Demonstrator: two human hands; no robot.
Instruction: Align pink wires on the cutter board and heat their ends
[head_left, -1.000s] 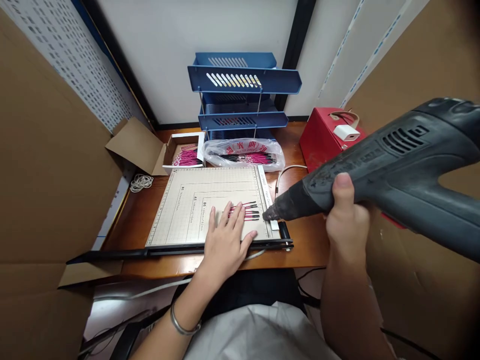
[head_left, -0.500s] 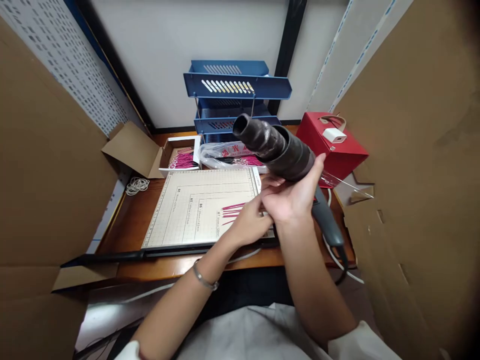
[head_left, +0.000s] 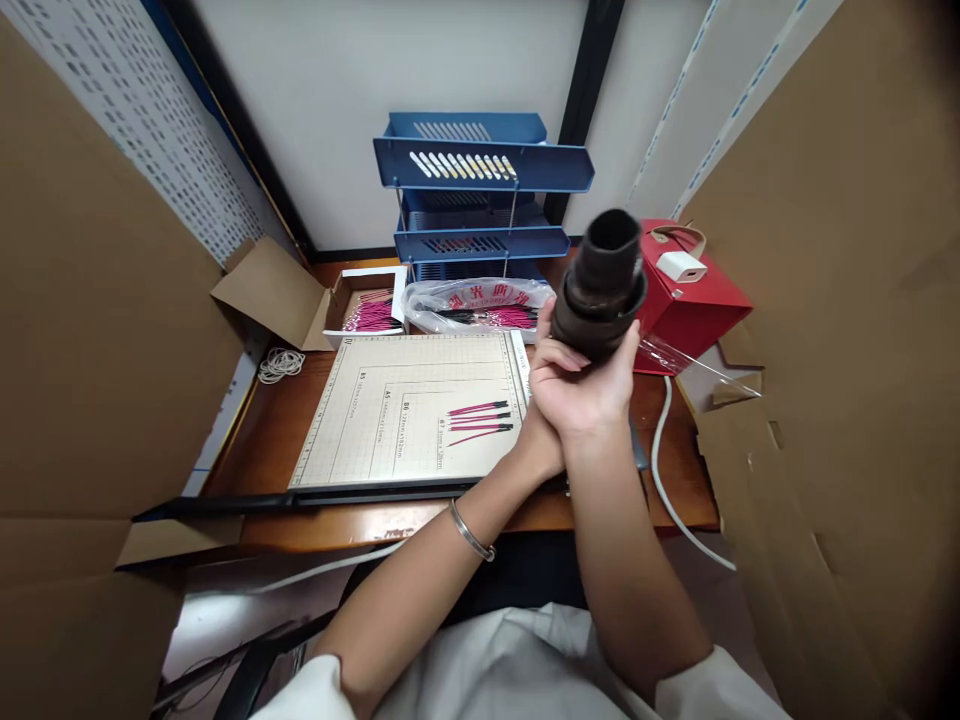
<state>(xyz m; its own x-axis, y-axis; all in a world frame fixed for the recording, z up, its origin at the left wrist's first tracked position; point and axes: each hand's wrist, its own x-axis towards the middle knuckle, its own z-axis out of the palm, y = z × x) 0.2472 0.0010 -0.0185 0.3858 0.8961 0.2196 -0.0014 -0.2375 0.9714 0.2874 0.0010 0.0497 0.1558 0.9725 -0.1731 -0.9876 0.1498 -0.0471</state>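
Observation:
My right hand (head_left: 589, 395) is closed round a dark heat gun (head_left: 604, 285), held upright with its nozzle pointing up toward me. My left hand (head_left: 534, 450) is tucked against and under my right hand at the gun's lower part; its fingers are hidden. Just left of both hands, a few pink-and-black wires (head_left: 480, 420) lie loose on the beige gridded board of a paper cutter (head_left: 390, 400). The gun's white cable (head_left: 664, 450) runs down off the desk's right side.
A small open box of pink wires (head_left: 371, 310) and a plastic bag of more wires (head_left: 480, 305) sit behind the board. Blue stacked trays (head_left: 480, 170) stand at the back, a red box (head_left: 690, 300) with a white charger (head_left: 681, 266) at right, rubber bands (head_left: 281, 363) at left. Cardboard walls flank the desk.
The heat gun swung from aiming at the wires to nozzle-up in front of me. My left hand left the wires and moved to the gun. The wires now lie uncovered.

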